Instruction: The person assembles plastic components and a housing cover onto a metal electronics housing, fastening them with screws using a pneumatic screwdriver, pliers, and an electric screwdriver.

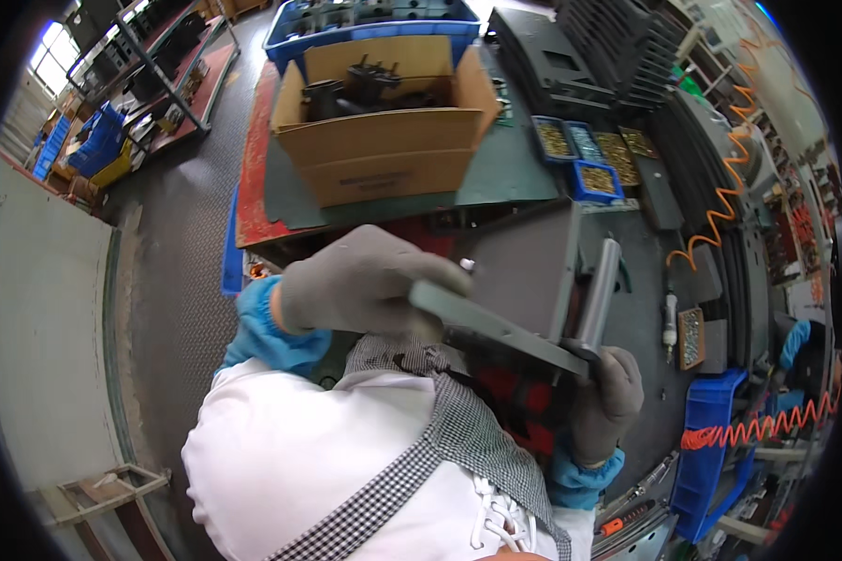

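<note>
A dark grey metal panel [519, 266] with a raised rim is tilted in front of my body, over the bench edge. Along its near side runs a flat grey bar [496, 329]; whether the two are one piece I cannot tell. My left hand [370, 280], in a grey glove, is closed round the bar's left end. A small shiny metal piece [467, 265] shows by its fingertips. At the bar's other end my gloved right hand [608, 402] is closed, with its fingers partly hidden. Just above that hand rises a rounded grey tube [601, 294].
Beyond the panel stands an open cardboard box [384, 154] of black parts, with a blue crate [374, 42] behind. Small trays of brass-coloured hardware [597, 179] lie to the right. An orange coiled hose [720, 201] hangs near a slim power screwdriver [670, 323].
</note>
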`<state>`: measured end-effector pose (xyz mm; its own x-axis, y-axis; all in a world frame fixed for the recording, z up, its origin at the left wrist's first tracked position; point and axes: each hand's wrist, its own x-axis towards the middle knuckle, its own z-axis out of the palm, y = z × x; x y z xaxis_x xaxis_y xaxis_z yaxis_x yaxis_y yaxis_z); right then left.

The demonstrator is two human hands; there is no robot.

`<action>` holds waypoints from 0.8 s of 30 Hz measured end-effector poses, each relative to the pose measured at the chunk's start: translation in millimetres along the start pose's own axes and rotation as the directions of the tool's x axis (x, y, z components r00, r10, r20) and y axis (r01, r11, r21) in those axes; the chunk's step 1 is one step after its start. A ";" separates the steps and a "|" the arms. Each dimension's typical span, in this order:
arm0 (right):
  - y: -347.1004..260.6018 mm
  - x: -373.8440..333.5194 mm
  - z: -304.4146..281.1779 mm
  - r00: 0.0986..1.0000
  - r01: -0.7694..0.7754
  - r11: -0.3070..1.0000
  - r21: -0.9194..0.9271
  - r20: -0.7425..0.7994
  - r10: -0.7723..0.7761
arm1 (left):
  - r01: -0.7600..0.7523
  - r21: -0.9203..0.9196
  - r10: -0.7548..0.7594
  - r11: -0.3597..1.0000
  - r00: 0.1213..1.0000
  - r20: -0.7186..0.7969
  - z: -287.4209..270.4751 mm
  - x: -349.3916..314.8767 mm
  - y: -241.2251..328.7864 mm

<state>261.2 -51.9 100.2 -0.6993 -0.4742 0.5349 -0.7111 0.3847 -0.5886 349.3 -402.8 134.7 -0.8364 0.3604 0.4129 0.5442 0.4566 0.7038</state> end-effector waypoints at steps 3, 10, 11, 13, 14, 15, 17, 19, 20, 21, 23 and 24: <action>-38.8 36.7 67.6 0.985 0.167 0.984 -0.058 0.054 -0.164 | 0.018 -0.019 -0.018 1.000 1.000 0.025 -64.3 -75.7 -4.2; -122.6 96.4 255.6 0.845 0.381 0.674 0.633 0.058 -0.532 | 0.291 0.427 -0.299 0.856 0.953 -0.051 -175.8 -178.4 107.7; -132.7 99.4 283.0 0.839 0.386 0.609 0.693 0.010 -0.544 | 0.290 0.414 -0.300 0.863 0.953 -0.043 -189.8 -182.3 114.2; -146.5 105.5 334.0 0.832 0.397 0.533 0.747 -0.047 -0.553 | 0.334 0.544 -0.344 0.769 0.935 -0.087 -212.1 -188.8 117.4; -152.5 107.8 356.6 0.832 0.391 0.526 0.755 -0.046 -0.552 | 0.344 0.545 -0.355 0.764 0.931 -0.090 -222.1 -187.1 118.0; -161.9 111.1 377.5 0.828 0.433 0.511 0.743 -0.103 -0.551 | 0.379 0.603 -0.435 0.702 0.898 -0.057 -233.8 -182.8 120.9; -168.2 118.3 412.7 0.824 0.472 0.495 0.729 -0.164 -0.543 | 0.404 0.660 -0.518 0.634 0.855 -0.026 -252.3 -177.3 109.9; -172.4 124.2 441.4 0.860 0.479 0.575 0.663 -0.226 -0.457 | 0.478 0.676 -0.586 0.560 0.806 -0.085 -263.3 -177.7 94.0; -175.0 129.3 456.8 0.860 0.480 0.564 0.672 -0.234 -0.453 | 0.471 0.697 -0.579 0.540 0.809 -0.098 -272.7 -178.0 82.1; -177.0 134.5 470.3 0.883 0.440 0.635 0.635 -0.176 -0.436 | 0.462 0.717 -0.570 0.522 0.814 -0.110 -282.8 -177.3 69.6; -160.8 144.5 492.0 0.913 0.385 0.737 0.556 -0.111 -0.392 | 0.499 0.678 -0.617 0.539 0.783 -0.086 -310.1 -169.0 20.2; -157.2 148.0 499.4 0.921 0.335 0.780 0.528 -0.007 -0.390 | 0.493 0.700 -0.628 0.517 0.774 -0.081 -315.5 -162.7 7.9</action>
<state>306.1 -578.1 -30.8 -0.3670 -0.5807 0.7267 -0.7505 -0.2767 -0.6001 469.2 -714.5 255.4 -0.9944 -0.0736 -0.0754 -0.0851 0.9829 0.1631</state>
